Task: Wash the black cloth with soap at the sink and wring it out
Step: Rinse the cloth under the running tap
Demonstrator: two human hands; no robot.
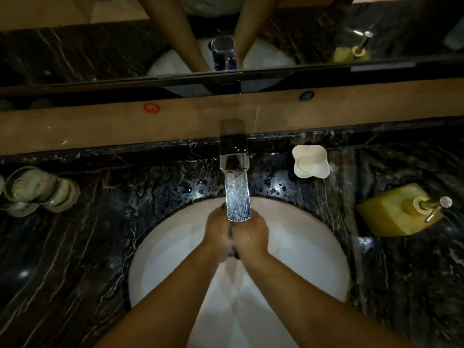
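At the far left of the frame, a cluster of clear glass tumblers (37, 192) is lying on the dark, white-veined marble surface (75, 247), round rims facing the camera and partly cut off by the frame edge. A broad stretch of wet, speckled stone is sitting bare between them and the basin.

In the middle, the round white sink (313, 259) is opening smooth and glossy below the stone's curved edge, with pale bare bowl showing on both sides of the forearms. The left hand (217, 234) and the right hand (252, 234) are pressing together over the bowl, fingers curled inward around the black cloth (232, 238), which is showing only as a thin dark strip in the gap between them; most of it is hidden inside the grip, and blur is making its folds hard to make out. The flat, rectangular chrome faucet (234, 172) is reaching out over the knuckles, its spout end just above the hands.

Right of the faucet, a white, wavy-edged soap dish (310, 160) is sitting near the backsplash. Farther right, a blocky yellow soap dispenser (394, 210) with a metal pump is standing well apart from the basin.

Along the top of the frame, a mirror (100, 54) is reflecting the arms, faucet and dispenser.
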